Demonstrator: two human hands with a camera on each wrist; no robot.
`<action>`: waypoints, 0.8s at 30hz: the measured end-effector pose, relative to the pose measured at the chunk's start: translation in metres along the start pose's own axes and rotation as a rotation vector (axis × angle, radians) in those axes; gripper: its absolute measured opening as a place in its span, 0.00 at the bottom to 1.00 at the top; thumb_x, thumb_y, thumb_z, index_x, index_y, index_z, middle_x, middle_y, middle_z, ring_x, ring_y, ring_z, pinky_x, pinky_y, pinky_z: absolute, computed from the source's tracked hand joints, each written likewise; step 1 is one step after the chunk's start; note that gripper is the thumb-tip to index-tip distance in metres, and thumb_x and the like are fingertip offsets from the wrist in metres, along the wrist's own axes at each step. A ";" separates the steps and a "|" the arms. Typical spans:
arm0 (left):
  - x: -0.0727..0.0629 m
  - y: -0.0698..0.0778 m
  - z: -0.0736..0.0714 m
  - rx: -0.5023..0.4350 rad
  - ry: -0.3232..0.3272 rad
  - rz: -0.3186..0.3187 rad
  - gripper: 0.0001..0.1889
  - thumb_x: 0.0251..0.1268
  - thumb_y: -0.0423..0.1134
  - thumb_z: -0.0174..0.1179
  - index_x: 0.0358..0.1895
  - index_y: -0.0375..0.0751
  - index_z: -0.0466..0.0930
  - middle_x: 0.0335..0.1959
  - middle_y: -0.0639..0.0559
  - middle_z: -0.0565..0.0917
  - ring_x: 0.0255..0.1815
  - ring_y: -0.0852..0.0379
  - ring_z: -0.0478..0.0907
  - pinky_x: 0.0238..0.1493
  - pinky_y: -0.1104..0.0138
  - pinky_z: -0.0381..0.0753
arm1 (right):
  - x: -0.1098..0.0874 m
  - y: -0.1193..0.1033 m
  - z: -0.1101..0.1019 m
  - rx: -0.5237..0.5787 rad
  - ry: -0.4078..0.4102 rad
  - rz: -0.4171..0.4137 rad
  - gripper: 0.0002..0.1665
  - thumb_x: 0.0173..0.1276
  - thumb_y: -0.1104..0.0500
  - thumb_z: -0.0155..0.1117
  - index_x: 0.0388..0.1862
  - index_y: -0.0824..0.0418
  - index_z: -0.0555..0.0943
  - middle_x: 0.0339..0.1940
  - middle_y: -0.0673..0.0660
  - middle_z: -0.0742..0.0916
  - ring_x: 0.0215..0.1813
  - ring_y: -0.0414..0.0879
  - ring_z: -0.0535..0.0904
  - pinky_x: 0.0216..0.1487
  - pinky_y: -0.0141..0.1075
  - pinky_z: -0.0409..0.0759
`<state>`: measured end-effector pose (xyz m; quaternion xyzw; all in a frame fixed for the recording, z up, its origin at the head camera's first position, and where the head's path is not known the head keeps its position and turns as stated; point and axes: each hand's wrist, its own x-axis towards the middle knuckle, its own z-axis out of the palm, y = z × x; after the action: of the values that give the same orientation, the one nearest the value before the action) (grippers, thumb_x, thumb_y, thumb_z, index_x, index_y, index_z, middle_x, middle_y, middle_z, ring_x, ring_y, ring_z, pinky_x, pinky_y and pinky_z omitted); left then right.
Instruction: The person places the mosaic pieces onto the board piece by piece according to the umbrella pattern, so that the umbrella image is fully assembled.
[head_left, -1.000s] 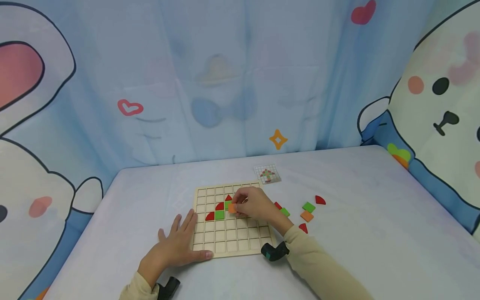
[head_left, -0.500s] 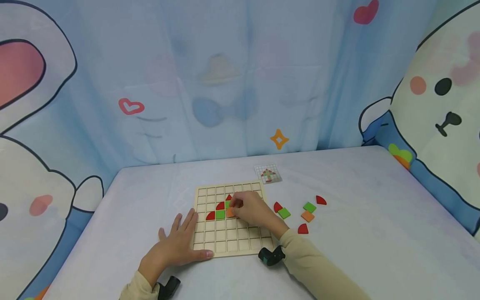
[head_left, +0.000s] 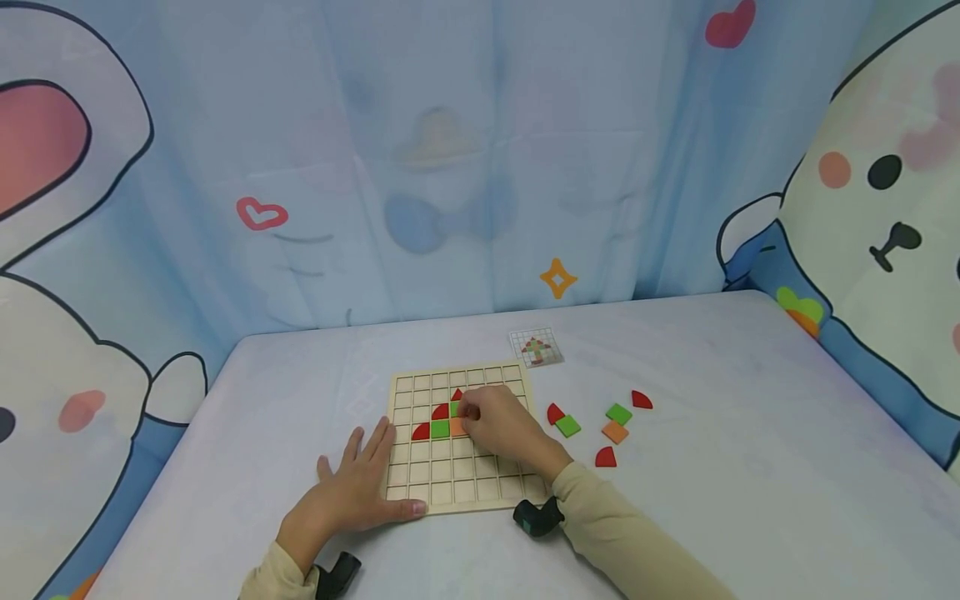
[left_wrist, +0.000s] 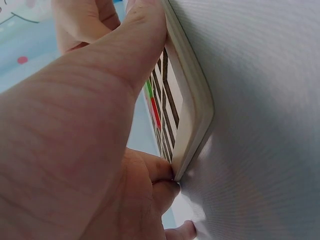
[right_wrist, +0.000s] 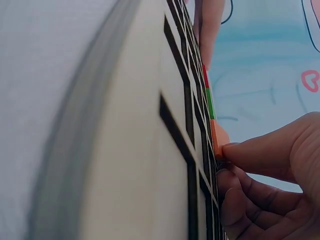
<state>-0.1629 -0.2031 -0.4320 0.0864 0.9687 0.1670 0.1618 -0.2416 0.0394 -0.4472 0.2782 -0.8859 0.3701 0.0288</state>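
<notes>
A wooden grid board (head_left: 442,472) lies on the table. My left hand (head_left: 351,493) rests at its near left corner, fingers spread along the left edge and thumb on the front edge. My right hand (head_left: 504,427) is over the board's middle, thumb and fingertips at an orange square tile (right_wrist: 215,140) that sits in the grid. Beside that tile lies a green square tile (head_left: 440,428), with a red quarter-circle tile (head_left: 422,432) to its left. Farther up are another red quarter-circle tile (head_left: 441,412), a green tile (head_left: 454,408) partly hidden by my fingers, and a red triangle tile (head_left: 457,395).
Right of the board lie loose tiles: red quarter circles (head_left: 606,457), green squares (head_left: 568,426) and an orange square (head_left: 615,432). A small pattern card (head_left: 536,347) lies behind the board. A blue cartoon curtain (head_left: 450,250) hangs beyond the table.
The orange tile has come down into the grid beside the green one. My right hand has shifted slightly and lowered its fingers there. The left hand has stayed put.
</notes>
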 end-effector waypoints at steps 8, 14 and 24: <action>0.000 0.000 0.000 0.001 0.003 0.002 0.67 0.56 0.72 0.74 0.88 0.36 0.48 0.89 0.41 0.47 0.86 0.29 0.41 0.68 0.17 0.42 | 0.000 -0.002 0.000 -0.034 -0.021 0.007 0.08 0.69 0.73 0.69 0.35 0.63 0.89 0.28 0.48 0.84 0.31 0.42 0.76 0.35 0.35 0.77; 0.000 0.000 0.000 0.002 0.003 0.005 0.67 0.56 0.72 0.74 0.87 0.35 0.49 0.89 0.40 0.47 0.86 0.28 0.42 0.67 0.17 0.43 | 0.000 -0.002 -0.009 -0.003 -0.048 -0.003 0.06 0.69 0.72 0.70 0.38 0.63 0.90 0.31 0.48 0.86 0.34 0.42 0.77 0.39 0.36 0.79; -0.001 0.000 -0.001 0.004 0.005 0.009 0.67 0.57 0.72 0.74 0.88 0.36 0.48 0.89 0.41 0.47 0.86 0.28 0.41 0.68 0.18 0.41 | -0.001 0.004 -0.047 0.064 -0.076 0.034 0.09 0.75 0.67 0.68 0.50 0.67 0.89 0.38 0.50 0.89 0.41 0.43 0.83 0.45 0.40 0.83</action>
<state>-0.1619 -0.2035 -0.4310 0.0905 0.9691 0.1659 0.1583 -0.2499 0.0739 -0.4163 0.2777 -0.8788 0.3876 -0.0201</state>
